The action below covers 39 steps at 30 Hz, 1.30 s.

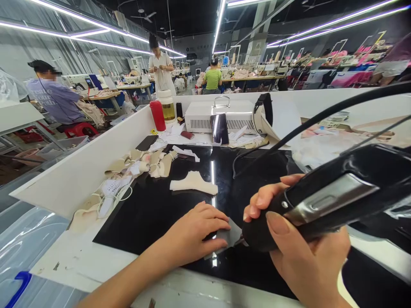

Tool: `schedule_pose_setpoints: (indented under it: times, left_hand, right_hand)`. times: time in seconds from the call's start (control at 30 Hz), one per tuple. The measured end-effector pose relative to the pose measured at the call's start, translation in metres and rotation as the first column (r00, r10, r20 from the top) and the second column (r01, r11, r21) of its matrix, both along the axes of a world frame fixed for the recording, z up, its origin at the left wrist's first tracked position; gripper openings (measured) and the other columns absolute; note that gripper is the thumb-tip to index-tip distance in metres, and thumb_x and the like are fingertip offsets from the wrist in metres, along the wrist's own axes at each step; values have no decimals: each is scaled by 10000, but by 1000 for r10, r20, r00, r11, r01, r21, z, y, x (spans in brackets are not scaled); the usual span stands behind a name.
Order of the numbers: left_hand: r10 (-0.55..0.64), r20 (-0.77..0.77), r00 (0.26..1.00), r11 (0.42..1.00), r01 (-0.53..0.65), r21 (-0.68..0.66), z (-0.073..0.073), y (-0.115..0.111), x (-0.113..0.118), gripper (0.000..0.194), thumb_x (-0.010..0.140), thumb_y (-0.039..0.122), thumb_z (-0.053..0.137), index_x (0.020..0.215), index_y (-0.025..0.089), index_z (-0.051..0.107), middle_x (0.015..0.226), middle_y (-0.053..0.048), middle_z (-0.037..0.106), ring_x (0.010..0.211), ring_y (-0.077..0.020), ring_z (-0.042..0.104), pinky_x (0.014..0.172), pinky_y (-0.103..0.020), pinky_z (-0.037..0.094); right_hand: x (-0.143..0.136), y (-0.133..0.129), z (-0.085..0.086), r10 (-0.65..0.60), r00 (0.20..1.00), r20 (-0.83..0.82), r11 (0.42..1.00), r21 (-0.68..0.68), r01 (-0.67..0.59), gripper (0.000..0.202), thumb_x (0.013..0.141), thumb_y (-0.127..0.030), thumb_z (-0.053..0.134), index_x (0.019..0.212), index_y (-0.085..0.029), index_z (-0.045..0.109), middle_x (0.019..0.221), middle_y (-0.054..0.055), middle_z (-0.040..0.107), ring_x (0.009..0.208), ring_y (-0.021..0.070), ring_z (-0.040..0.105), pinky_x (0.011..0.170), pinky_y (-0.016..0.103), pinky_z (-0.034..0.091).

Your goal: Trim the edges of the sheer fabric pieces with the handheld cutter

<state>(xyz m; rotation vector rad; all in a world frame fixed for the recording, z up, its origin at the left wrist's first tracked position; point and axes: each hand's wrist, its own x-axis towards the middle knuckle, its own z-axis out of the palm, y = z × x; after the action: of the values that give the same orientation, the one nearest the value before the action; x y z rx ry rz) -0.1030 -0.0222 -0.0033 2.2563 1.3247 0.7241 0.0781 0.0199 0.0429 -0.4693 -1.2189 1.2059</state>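
My right hand is wrapped round a black corded handheld power tool with a silver switch plate, its thumb beside the plate. The tool's narrow tip points down at the right edge of a small grey flat piece on the glossy black work mat. On the left part of this piece my left hand lies flat, fingers stretched out and slightly apart. A cream foam-like strip with a raised middle lies beyond the left hand. Whether the tip touches the grey piece is hard to tell.
Beige and white fabric pieces are heaped at the left. A white vented box, a phone, a red cup and a lidded jar stand at the back. The tool's black cord arches over the right side.
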Motion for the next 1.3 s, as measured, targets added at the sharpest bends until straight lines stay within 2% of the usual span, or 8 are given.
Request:
schedule_pose_setpoints:
  times: [0.27,0.43,0.63,0.77,1.0,1.17,1.3]
  left_hand:
    - [0,2,1000,1000,0,22,0,0,-1,290,926,222,763,1212,207,719,1267,-69,715,1173,-236,636,1105,-400,439]
    - [8,8,1000,1000,-8,-5,2,-1,-1,285,944,245,737,1228,231,719,1282,-72,714,1177,-239,643,1088,-401,457]
    - [2,-1,1000,1000,-2,9,1,1,0,291,916,218,767,1203,220,722,1282,-71,716,1193,-244,644,1133,-427,410]
    - [2,-7,1000,1000,-2,1,0,1,0,299,913,221,776,1206,216,717,1285,-75,713,1207,-245,641,1153,-433,386]
    - [5,-1,1000,1000,-5,-10,0,-2,-1,308,940,245,747,1244,244,703,1316,-74,703,1237,-247,632,1204,-468,342]
    - [-4,-7,1000,999,4,-49,2,-6,-4,344,933,246,757,1268,301,702,1381,-33,682,1342,-254,560,1241,-499,295]
    - [-28,-29,999,994,25,-104,5,-7,-7,364,909,242,784,1259,311,710,1363,1,698,1368,-259,536,1270,-518,221]
  right_hand:
    - [0,2,-2,0,1000,20,1000,16,0,354,887,-293,812,1159,-297,585,857,-12,659,658,174,650,597,346,576]
    - [1,4,2,-24,999,-33,1000,5,24,370,876,-279,825,1162,-289,591,840,-24,650,651,166,640,599,340,582]
    - [1,6,-3,24,1000,6,999,33,-24,367,893,-259,807,1181,-301,584,874,-18,660,654,168,652,567,330,577]
    - [-1,4,-2,-15,1000,19,999,32,14,336,904,-255,788,1162,-293,576,857,-17,653,668,168,650,621,343,592]
    - [-1,6,2,-49,998,30,999,16,49,362,860,-239,807,1131,-279,571,842,-20,664,654,174,641,590,345,582]
    - [2,13,2,-107,994,34,994,-8,108,381,837,-236,827,1128,-278,583,854,-26,668,662,172,633,605,352,575]
    - [1,8,1,-57,998,-1,998,3,57,375,874,-250,810,1163,-290,576,845,-31,663,661,168,640,604,342,581]
